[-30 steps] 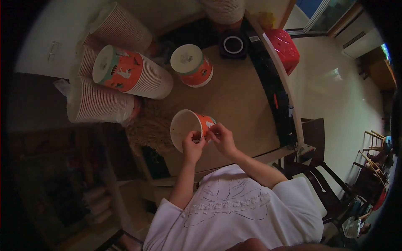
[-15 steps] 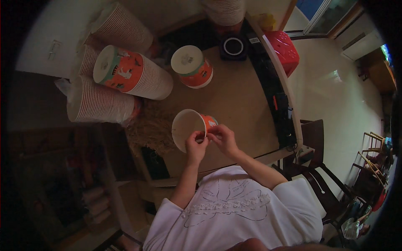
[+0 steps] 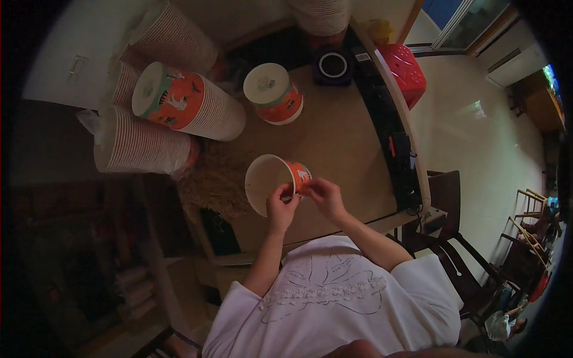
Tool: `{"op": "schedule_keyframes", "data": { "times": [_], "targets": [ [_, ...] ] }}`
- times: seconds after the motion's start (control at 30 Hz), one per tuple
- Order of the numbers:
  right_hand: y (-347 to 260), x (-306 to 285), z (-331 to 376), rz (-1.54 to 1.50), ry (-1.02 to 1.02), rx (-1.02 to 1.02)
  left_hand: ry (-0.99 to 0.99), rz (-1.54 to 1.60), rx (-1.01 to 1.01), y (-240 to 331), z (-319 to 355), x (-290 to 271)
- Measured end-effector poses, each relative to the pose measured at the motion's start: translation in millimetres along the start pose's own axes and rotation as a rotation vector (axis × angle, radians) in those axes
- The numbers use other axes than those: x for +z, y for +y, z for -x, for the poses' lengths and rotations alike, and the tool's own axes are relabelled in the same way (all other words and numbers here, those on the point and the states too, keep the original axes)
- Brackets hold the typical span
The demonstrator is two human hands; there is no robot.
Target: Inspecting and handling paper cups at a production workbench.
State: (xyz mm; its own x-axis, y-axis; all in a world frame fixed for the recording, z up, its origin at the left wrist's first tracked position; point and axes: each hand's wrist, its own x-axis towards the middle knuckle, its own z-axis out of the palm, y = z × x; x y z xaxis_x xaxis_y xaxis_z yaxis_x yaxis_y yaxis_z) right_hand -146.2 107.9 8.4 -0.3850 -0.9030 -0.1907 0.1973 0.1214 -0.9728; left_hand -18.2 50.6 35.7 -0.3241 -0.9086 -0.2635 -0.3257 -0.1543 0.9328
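nearest me is my white shirt (image 3: 358,292), with a dotted line drawing and a lacy strip across the front. past it, my left hand (image 3: 282,206) is closed in a pinch, thumb and fingers on the rim of a paper tub (image 3: 258,179). my right hand (image 3: 322,196) is just beside it, fingers curled and drawn together at the tub's orange outer wall; i cannot tell whether those fingertips have hold of anything.

the tub is in front of me near the close edge of the brown tabletop (image 3: 346,131), tipped so that its pale, wide mouth faces left. just left of it lies a heap of tan, stringy fibre (image 3: 215,188).

farther in, a second tub (image 3: 274,98) stands upside down by itself, base up. to its left is a tilted stack of nested tubs (image 3: 197,107), orange and green at the base end, and beside that a stack in clear plastic (image 3: 140,143).

toward the far edge is a dark device with a pale ring (image 3: 332,65), near another tall stack (image 3: 319,15). beyond the table's right edge, a red plastic stool (image 3: 403,74) stands on the pale floor (image 3: 477,143).
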Motion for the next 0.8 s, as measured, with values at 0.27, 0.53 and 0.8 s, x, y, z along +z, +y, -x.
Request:
{"op": "schedule_keyframes", "data": {
  "times": [0.27,0.53,0.8],
  "targets": [
    [-4.3,-1.5,-1.0,0.025,-0.046,0.071,0.041,0.006,0.014,13.2,5.5,7.8],
    [-7.4,-13.4,-2.6,-0.528,-0.233,0.274,0.023,-0.259,0.325,17.5,5.1,6.5],
    [-13.5,-8.2,-8.3,-0.684,-0.088,0.348,0.057,-0.435,0.471,23.7,2.6,-2.0]
  ]
}}
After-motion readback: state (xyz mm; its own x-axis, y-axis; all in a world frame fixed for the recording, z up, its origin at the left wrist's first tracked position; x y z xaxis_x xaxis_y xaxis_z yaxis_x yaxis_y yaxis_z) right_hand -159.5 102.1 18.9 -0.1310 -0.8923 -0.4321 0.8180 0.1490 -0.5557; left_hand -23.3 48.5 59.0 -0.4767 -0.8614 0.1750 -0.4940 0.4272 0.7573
